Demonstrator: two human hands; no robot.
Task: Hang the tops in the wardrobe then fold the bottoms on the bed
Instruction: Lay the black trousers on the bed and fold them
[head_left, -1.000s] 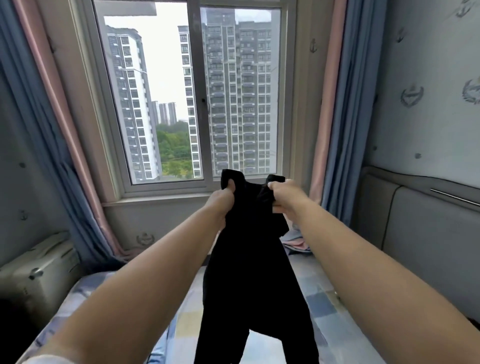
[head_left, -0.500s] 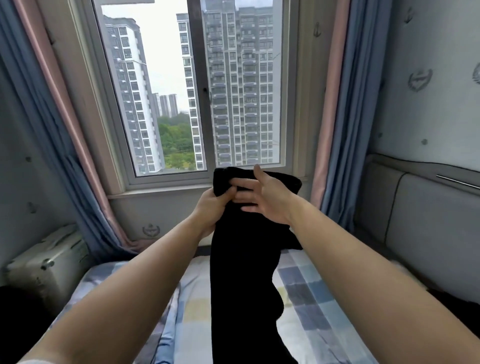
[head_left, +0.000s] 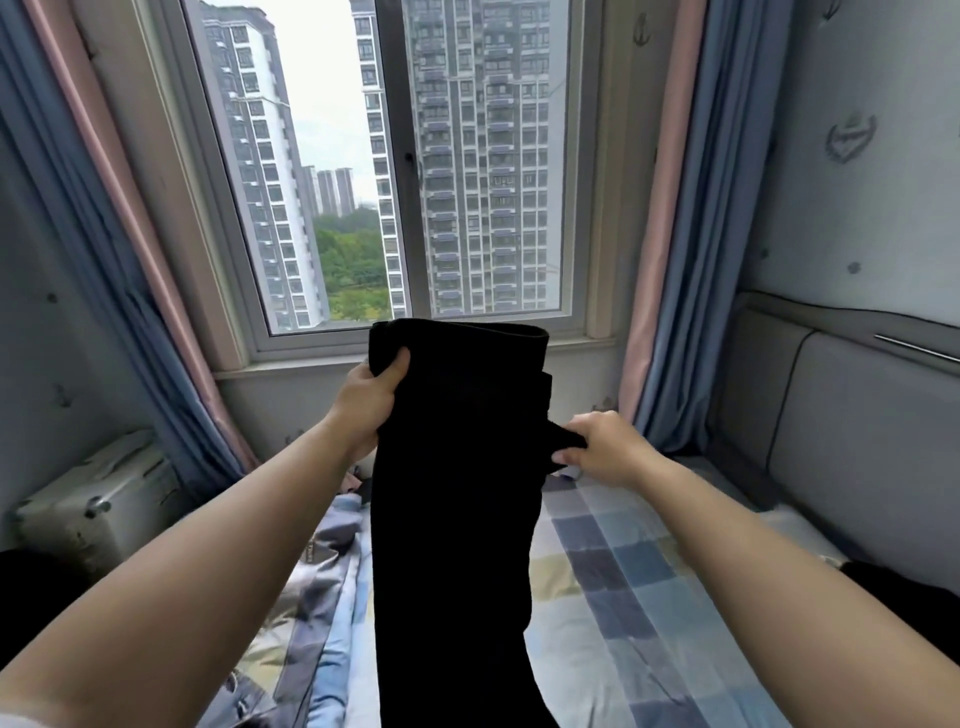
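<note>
Now your forearms reach out over the checked bedding of the bed (head_left: 649, 613), and between them the black trousers (head_left: 457, 519) hang in one long dark length, the lower end dropping out of sight at the bottom edge. Your left hand (head_left: 371, 400) grips the left side near the top, thumb curled over the front. Your right hand (head_left: 605, 447) pinches a small tab of cloth on the right edge, lower down than half a second ago, when it lay spread across the top beside the left. The top edge now stands wider and flatter, level with the sill. A blue garment (head_left: 332, 571) lies crumpled on the bed to the left of the trousers, partly hidden behind them. Further left stands a pale metal case (head_left: 93, 509). A padded grey headboard (head_left: 841, 431) lines the right side. Beyond, blue and pink curtains (head_left: 670, 234) frame the window (head_left: 395, 171), with tower blocks outside.
</note>
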